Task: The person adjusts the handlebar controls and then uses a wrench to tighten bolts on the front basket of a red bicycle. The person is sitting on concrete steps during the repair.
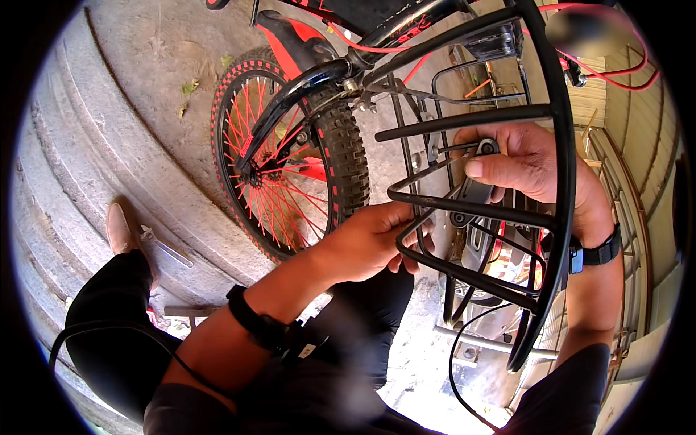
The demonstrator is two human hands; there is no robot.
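A black metal wire basket point(475, 210) takes up the middle right, its bars running between my hands and beside the bicycle's front wheel point(274, 163). My right hand point(523, 161) reaches behind the outer bars and grips a flat, oblong black bracket point(477, 190) with round holes at its ends, the thumb pressing on its upper part. Lower and to the left, my left hand point(380, 241) has its fingers curled round the basket's inner bars. Its fingertips are partly hidden by the wires, so anything small in them does not show.
The wheel has red spokes and a knobby tyre, under a black and red frame point(406, 25). A wrench point(168, 250) lies on the ribbed concrete ground near my shoe point(122, 226). Red cables point(616, 76) loop at the upper right. A thin black cable point(455, 355) hangs below the basket.
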